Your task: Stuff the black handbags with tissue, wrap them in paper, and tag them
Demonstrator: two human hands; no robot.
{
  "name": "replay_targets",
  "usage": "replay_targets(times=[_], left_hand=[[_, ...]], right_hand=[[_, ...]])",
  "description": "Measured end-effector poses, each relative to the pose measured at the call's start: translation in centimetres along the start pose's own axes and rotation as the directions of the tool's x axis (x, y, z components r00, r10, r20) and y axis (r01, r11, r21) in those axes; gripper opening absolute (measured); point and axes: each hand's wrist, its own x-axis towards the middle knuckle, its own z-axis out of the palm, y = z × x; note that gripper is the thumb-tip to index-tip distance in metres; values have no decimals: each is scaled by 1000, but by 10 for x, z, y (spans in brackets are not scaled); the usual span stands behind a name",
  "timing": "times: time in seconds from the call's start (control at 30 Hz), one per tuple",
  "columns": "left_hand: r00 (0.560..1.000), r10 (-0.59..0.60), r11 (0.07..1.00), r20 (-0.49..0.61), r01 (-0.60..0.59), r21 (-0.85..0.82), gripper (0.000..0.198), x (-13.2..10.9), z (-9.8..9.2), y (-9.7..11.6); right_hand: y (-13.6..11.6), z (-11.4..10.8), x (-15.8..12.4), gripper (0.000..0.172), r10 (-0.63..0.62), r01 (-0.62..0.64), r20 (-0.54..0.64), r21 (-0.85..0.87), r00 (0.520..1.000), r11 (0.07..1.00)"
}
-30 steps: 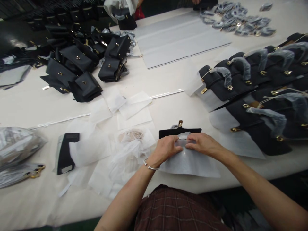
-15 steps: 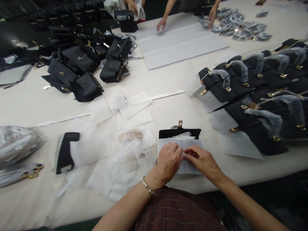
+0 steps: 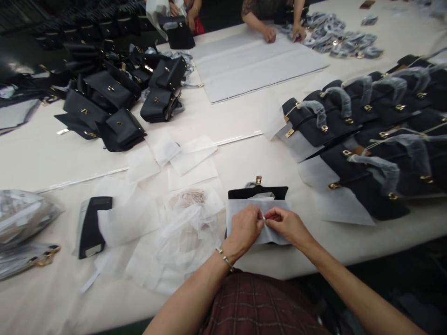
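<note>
A black bag [image 3: 282,191] lies in front of me with its flap spread away from me and a gold clasp [image 3: 258,180] at the flap's far edge. White tissue paper [image 3: 234,207] covers its near part. Over the paper, my left hand [image 3: 245,226] and my right hand [image 3: 287,226] meet fingertip to fingertip. Both hands are pinched closed at a small pale bit between them, too small to make out. Loose tissue sheets and a clear plastic heap [image 3: 185,232] lie just left of the bag.
Black bags with wrapped handles [image 3: 366,172] fill the right side. More black bags [image 3: 115,88] are piled at the far left. A black device [image 3: 94,228] and plastic-wrapped parts [image 3: 24,216] lie left. Other people's hands [image 3: 268,34] are across the table.
My fingertips have drawn closer together over the paper. Across the table, one person's hands have come nearer each other on the grey sheet. The view has shifted slightly.
</note>
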Motion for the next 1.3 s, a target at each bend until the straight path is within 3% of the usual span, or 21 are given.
replay_targets(times=[0.27,0.4,0.53,0.6,0.77,0.93,1.0,1.1,1.3], left_hand=[[989,-5,999,147,-1,36,11,9,-13,-2],[989,-34,995,141,21,97,15,12,-13,3],[991,6,994,135,-20,109,13,5,-12,4],[993,74,990,96,-84,109,11,-3,-10,3],[966,253,951,-51,-239,198,12,-17,12,1],[967,219,968,-130,-198,156,8,-8,26,-6],[972,180,983,-148,-173,55,7,-3,22,-11],[978,188,979,-84,-194,-66,14,-1,14,-17],[979,188,978,-78,-180,102,17,-2,20,-16]], right_hand=[[-1,-7,7,19,55,-47,136,-65,989,997],[2,-10,9,27,73,-44,253,-121,965,992],[-5,-4,9,16,28,22,217,-229,976,973],[-11,-1,8,11,-9,65,199,-273,980,960],[-13,-5,11,17,-53,126,255,-281,966,951],[3,-14,10,15,3,75,361,-203,933,976],[6,-13,7,18,11,50,338,-170,941,984],[7,-8,4,24,38,-4,269,-128,962,992],[3,5,2,28,-2,33,172,-177,985,984]])
